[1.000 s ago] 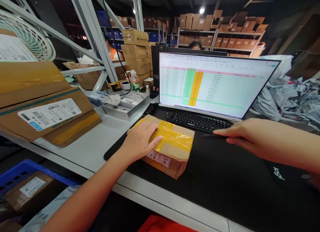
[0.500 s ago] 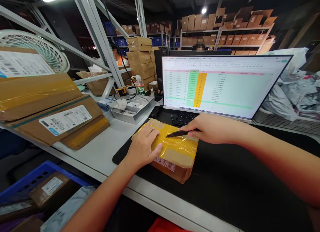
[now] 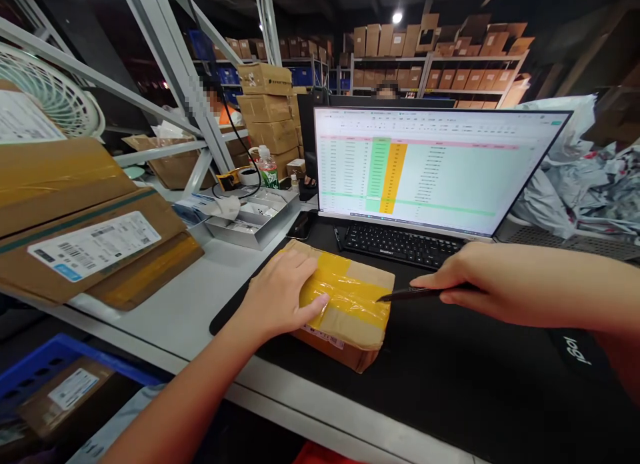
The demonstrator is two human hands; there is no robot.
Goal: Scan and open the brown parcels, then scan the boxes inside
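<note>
A small cardboard box (image 3: pixel 350 325) with yellow tape across its top sits on the black desk mat (image 3: pixel 450 384). My left hand (image 3: pixel 283 291) lies on the left part of the box top, thumb spread from the fingers. In my right hand (image 3: pixel 480 284) is a slim black utility knife (image 3: pixel 407 294), gripped with the index finger stretched along it. The knife's tip touches, or nearly touches, the tape near the right edge of the box. A label on the box's front side is partly hidden by the overhanging top.
Behind the box are a keyboard (image 3: pixel 400 244), a monitor (image 3: pixel 435 171) and a phone (image 3: pixel 301 225). A grey tray (image 3: pixel 260 227) stands to the left, near large labelled cartons (image 3: pixel 95 247). A blue crate (image 3: pixel 55 357) with parcels is below the desk edge. Plastic bags (image 3: pixel 575 191) lie at right.
My right hand has drawn the knife rightward across the taped top to near its right edge. My left hand stays on the box. The view has shifted slightly, and more keyboard shows.
</note>
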